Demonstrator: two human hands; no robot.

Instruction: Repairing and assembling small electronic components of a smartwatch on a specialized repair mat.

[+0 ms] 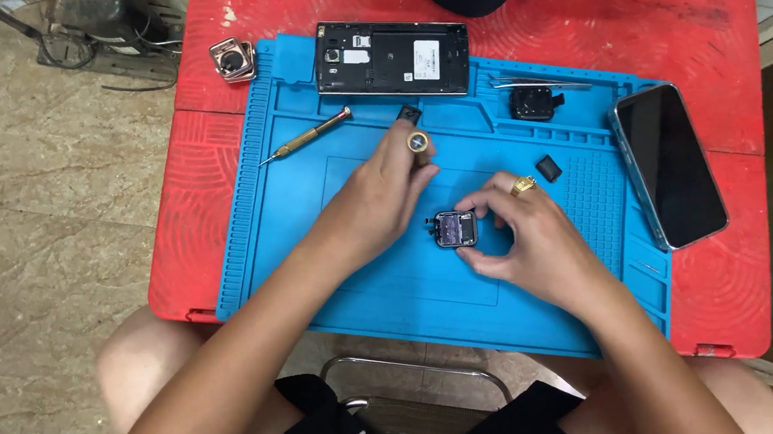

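Observation:
A small opened smartwatch body [455, 228] lies on the blue repair mat [317, 267] near its middle. My right hand [524, 235], with a gold ring on one finger, pinches the watch body by its edges. Held upright in my left hand [381, 199] is a brass-coloured screwdriver [418, 142], its tip pointing down toward the mat just left of the watch body.
A second screwdriver [307, 139] lies at the mat's upper left. At the back are an opened phone [392, 58], a watch case [232, 59], tweezers [540, 79] and small black parts [534, 102]. A dark-screened phone [670, 163] lies at right. All rests on a red table [718, 31].

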